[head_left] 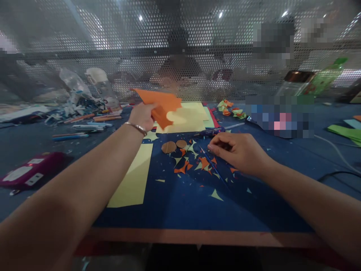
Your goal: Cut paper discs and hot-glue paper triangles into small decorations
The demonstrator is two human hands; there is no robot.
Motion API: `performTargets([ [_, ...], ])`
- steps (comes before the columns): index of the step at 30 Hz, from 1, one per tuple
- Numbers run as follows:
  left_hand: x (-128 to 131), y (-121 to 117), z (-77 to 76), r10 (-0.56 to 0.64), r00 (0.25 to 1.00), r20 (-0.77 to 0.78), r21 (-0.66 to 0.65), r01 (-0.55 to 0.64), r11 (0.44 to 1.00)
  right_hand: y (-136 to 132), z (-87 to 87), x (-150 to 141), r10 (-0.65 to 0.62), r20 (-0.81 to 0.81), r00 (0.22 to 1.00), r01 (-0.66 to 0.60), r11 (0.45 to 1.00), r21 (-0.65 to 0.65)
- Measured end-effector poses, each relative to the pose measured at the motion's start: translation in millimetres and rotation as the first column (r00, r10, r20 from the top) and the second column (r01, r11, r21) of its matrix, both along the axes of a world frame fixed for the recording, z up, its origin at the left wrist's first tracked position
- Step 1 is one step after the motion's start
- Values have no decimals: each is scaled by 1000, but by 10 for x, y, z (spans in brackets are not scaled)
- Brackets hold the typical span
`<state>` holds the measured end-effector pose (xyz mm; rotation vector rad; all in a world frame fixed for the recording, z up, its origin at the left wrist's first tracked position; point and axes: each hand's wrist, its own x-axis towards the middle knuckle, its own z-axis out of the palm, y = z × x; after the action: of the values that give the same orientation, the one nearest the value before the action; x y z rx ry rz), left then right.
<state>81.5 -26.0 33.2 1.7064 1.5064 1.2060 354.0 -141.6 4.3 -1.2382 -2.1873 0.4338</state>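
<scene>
My left hand [143,116], with a silver bangle at the wrist, grips a sheet of orange paper [162,103] by its left side, above the table. The sheet's right edge is cut into curves. Under it lies a stack of pale yellow paper [194,113]. My right hand [237,150] is curled with thumb and forefinger close together; anything inside the fingers is hidden. Near its fingertips a thin blue pen or brush [216,165] lies among orange scraps [184,167] and pale scraps [217,195]. Two round brown discs [169,147] sit beside the scraps.
A yellow sheet [135,178] lies under my left forearm. Pens [70,137], a purple box [32,169] and a white bottle [103,84] are on the left. Crumpled paper [225,107], a dark tool [213,131] and a cable [338,150] are rightward. Perforated metal [126,49] stands behind.
</scene>
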Motion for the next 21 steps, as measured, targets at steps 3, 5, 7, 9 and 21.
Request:
performTargets([
  [3,204,-358,-51,-56,970,238,29,50,998,-3,-4,-35,-25,-77,997,23,999,-25],
  [5,309,-622,-94,-117,931,345,46,108,993,-3,-1,-69,-48,-132,990,40,997,-63],
  [7,387,-851,-130,-181,824,537,30,196,980,-6,11,-108,-58,-189,980,35,992,-121],
  [9,442,-1004,-162,-197,733,651,-39,291,956,-14,29,-149,-72,-225,972,29,982,-189],
  [21,448,-1131,-177,-407,673,618,50,482,875,-51,22,-258,-176,-507,844,-15,936,-351],
])
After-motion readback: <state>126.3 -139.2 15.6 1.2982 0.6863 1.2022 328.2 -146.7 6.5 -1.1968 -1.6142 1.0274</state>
